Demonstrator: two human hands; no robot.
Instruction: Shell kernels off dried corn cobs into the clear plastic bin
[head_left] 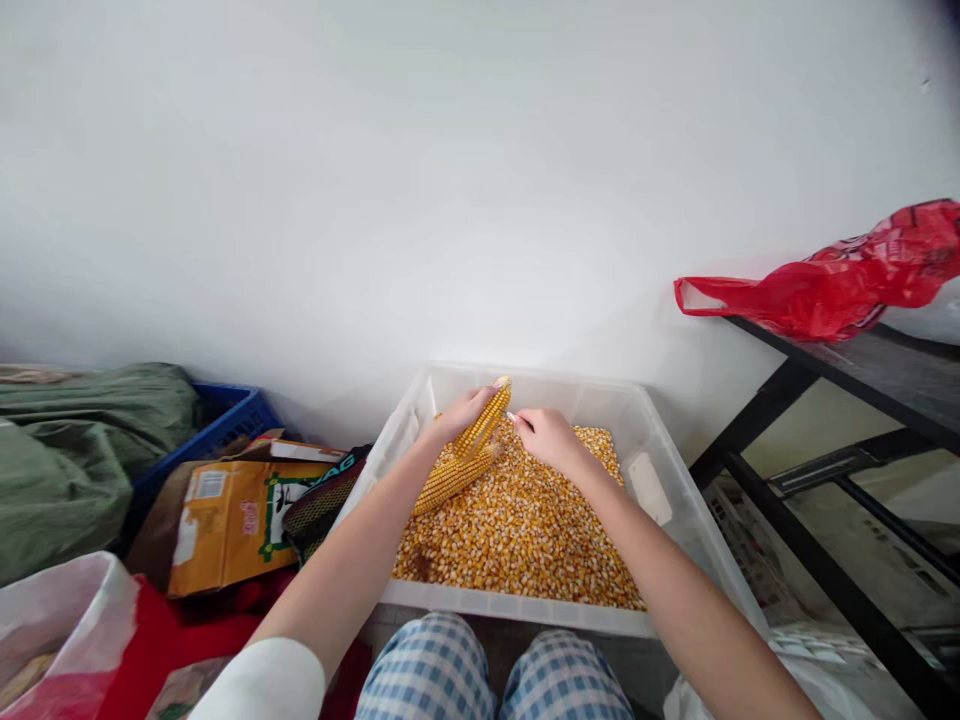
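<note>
An ear of corn (486, 422), yellow and tilted with its tip up, is gripped in my left hand (457, 416). Close to its right side, my right hand (550, 438) is closed, with a small pale and dark thing at the fingers, too small to name. Both hands are over a translucent plastic bin (517, 606) that holds a heap of loose yellow corn kernels (517, 530). More corn ears (450, 482) lie on the kernels below my left hand, partly hidden by my left forearm.
A white wall (480, 180) rises behind the bin. To the left are a cardboard box (225, 525), a blue crate (244, 408) and green cloth (82, 450). A black metal-framed table (862, 385) with a red plastic bag (825, 290) stands at the right.
</note>
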